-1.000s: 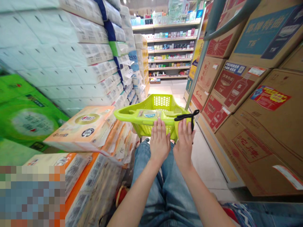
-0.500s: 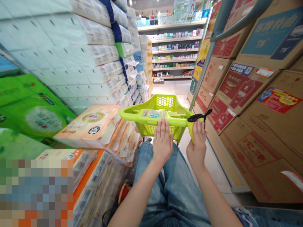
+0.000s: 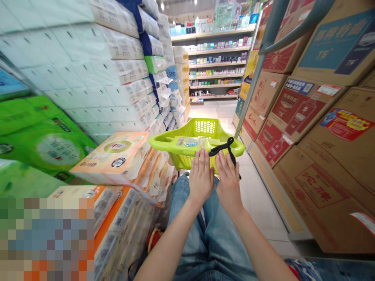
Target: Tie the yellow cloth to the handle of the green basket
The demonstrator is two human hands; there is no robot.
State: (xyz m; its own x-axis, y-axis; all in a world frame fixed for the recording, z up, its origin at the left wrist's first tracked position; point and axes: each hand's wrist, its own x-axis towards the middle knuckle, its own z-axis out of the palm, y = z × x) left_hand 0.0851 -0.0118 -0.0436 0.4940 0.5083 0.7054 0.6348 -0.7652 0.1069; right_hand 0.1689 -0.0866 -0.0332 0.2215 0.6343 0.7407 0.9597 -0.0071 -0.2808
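A yellow-green plastic shopping cart [image 3: 175,145] stands right in front of my knees, its basket reaching forward. My left hand [image 3: 201,173] is on the middle of the cart handle, fingers close together over its near edge; the thumb side is partly hidden. Beside it, almost touching, my right hand [image 3: 229,179] is closed on a yellow piece with a black cord [image 3: 224,147], against the handle's right part. That yellow piece is mostly covered by the hand, so its kind cannot be made out. The cord lies across the handle and hangs down past my fingers.
Stacked white tissue packs [image 3: 79,58] rise on the left, with orange tissue packs [image 3: 114,150] lower and nearer. Cardboard cartons [image 3: 322,164] line the right behind a grey metal post [image 3: 249,105]. Pale floor leads ahead to shelves [image 3: 216,50] of small boxes.
My right hand has moved left along the handle, taking the yellow piece and black cord with it, and is now beside my left hand. The left hand has stayed in place.
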